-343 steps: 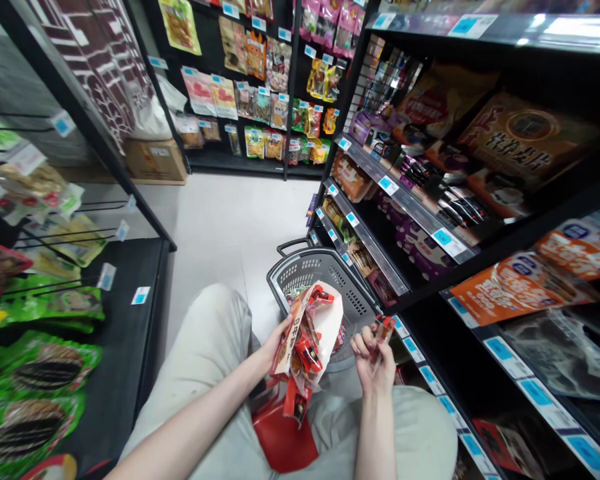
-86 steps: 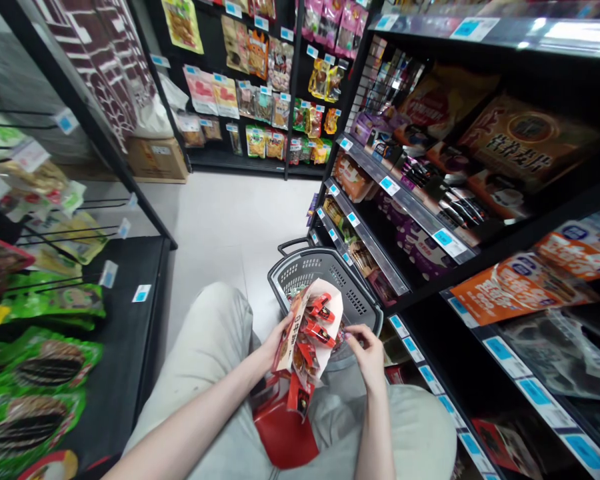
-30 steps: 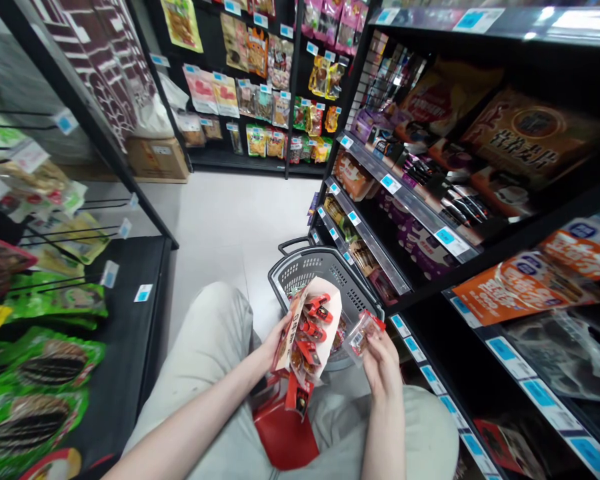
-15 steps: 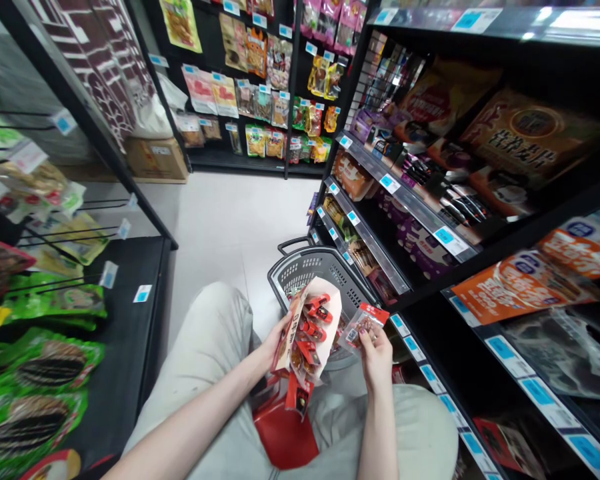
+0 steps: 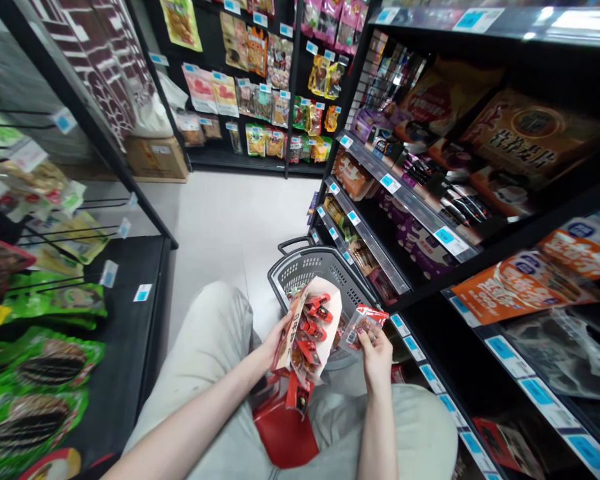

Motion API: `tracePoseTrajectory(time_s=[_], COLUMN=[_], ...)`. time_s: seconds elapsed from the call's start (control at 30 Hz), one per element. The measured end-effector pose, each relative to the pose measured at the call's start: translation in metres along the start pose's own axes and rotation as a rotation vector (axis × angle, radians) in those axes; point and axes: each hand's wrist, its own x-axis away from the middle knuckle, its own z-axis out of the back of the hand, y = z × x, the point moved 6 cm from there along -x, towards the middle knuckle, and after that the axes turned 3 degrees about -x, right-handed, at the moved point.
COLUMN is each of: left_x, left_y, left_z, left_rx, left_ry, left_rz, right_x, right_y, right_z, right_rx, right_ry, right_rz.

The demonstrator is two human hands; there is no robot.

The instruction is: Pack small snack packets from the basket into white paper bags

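My left hand (image 5: 277,343) grips the side of an open cardboard display box (image 5: 334,308), tilted above my lap. Several small red-topped snack packets (image 5: 316,327) lie inside it, and one red packet (image 5: 299,395) hangs at its lower end. Between the thumb and fingers of my right hand (image 5: 377,350) is a single clear snack packet (image 5: 361,327) with a red top, held to the right of the box. A grey shopping basket (image 5: 305,261) stands on the floor just beyond both hands. A red object (image 5: 286,433) shows between my legs, its kind unclear.
Shelves (image 5: 405,200) of packaged goods rise close on my right. To the left, a black display rack (image 5: 125,300) holds green snack bags (image 5: 45,360). A cardboard carton (image 5: 156,159) sits on the floor ahead, near a wall of hanging bags (image 5: 260,100).
The small packet in my right hand has turned and shifted slightly; its red top is creased differently. My left hand and the box stay in place.
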Motion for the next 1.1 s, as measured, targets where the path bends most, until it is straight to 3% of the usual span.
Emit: tracePoseTrajectory(time_s=[0.23, 0.53, 0.73, 1.1], left_x=[0.000, 0.001, 0.002, 0.003], left_y=[0.000, 0.000, -0.001, 0.000], left_z=[-0.003, -0.003, -0.003, -0.006], left_rx=[0.008, 0.003, 0.031, 0.028], left_ry=[-0.046, -0.026, -0.007, -0.023], left_rz=[-0.016, -0.003, 0.011, 0.014], right_x=[-0.001, 0.003, 0.014, 0.015], right_y=[0.001, -0.006, -0.018, -0.014], right_z=[-0.001, -0.006, -0.018, -0.018], right_rx=[-0.197, -0.505, -0.685, -0.507], right_ry=[0.042, -0.063, -0.220, -0.239], right_rz=[-0.028, -0.086, -0.138, -0.195])
